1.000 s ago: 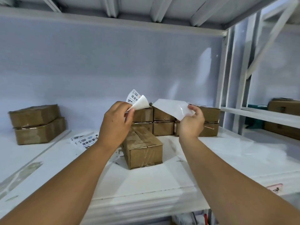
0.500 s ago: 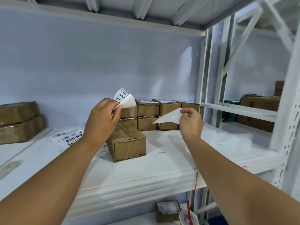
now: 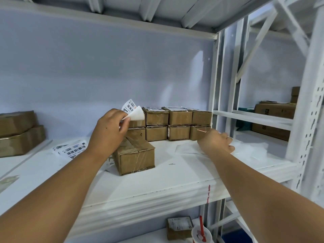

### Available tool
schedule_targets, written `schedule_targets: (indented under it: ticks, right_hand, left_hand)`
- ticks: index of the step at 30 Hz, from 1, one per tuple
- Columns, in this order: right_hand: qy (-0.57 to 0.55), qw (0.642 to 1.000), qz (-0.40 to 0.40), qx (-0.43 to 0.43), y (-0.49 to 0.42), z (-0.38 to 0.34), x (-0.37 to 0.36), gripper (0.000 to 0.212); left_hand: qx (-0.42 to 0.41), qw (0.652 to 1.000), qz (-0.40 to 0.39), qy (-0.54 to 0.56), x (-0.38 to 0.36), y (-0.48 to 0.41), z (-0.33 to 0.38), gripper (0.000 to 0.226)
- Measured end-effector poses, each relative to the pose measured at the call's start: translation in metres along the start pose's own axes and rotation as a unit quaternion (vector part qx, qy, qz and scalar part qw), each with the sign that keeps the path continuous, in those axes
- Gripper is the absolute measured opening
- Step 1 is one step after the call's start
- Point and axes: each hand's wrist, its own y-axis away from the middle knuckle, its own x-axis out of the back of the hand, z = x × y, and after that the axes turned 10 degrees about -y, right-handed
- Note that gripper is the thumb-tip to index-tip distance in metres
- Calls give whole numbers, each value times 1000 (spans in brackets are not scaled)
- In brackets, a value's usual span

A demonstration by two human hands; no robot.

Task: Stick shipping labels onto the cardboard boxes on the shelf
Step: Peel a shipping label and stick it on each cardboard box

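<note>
A: Left hand [image 3: 108,130]?
B: Pinches a curled shipping label [image 3: 134,112]; cardboard box [image 3: 135,156] sits just beneath that hand.
A: Right hand [image 3: 214,142]?
B: Fingers loosely straight, resting on backing sheet [image 3: 187,149] on shelf [image 3: 157,181].

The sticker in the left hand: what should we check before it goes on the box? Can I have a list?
1. Label peeled and pinched by the left hand: ok.
2. Top of the front box bare, no label on it: ok.
3. Label flat: not ok, it curls.
4. Right hand free to help: cannot tell, it lies on the backing sheets.
5. Front box close under the left hand, likely within reach: ok.
</note>
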Motion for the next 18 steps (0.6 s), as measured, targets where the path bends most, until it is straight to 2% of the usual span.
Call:
schedule_targets:
  ticks: [2, 4, 6, 8, 10, 12, 14, 16, 18]
  right_hand:
    - [34, 999, 22, -4, 2, 1, -3, 37]
    - [43, 997, 51, 29, 4, -3, -7, 34]
    - [18, 991, 75, 107, 5, -9, -11, 28]
    - [-49, 976, 63, 203, 9, -19, -14, 23]
    - [-164, 953, -8, 255, 17, -34, -17, 21]
    - [-280, 921, -99, 251, 28, -54, -21, 19]
    - [-384, 880, -183, 212, 36, -75, -28, 17]
    - [-477, 824, -268, 148, 42, -93, -36, 10]
    - [-542, 770, -325, 85, 43, -106, -45, 16]
  left_hand:
    - [-4, 1000, -1, -2, 0, 0, 0, 15]
    - [-7, 1000, -1, -4, 0, 1, 0, 15]
    - [-3, 1000, -3, -4, 0, 0, 1, 15]
    - [-3, 1000, -4, -3, 1, 0, 1, 16]
    - [-10, 1000, 1, 0, 2, -1, 2, 15]
    - [-10, 1000, 3, 5, 2, -1, 2, 13]
    - [-9, 1000, 4, 8, 2, -1, 2, 12]
    - [-12, 1000, 5, 8, 1, -1, 1, 9]
    - [-13, 1000, -1, 16, 0, -1, 1, 7]
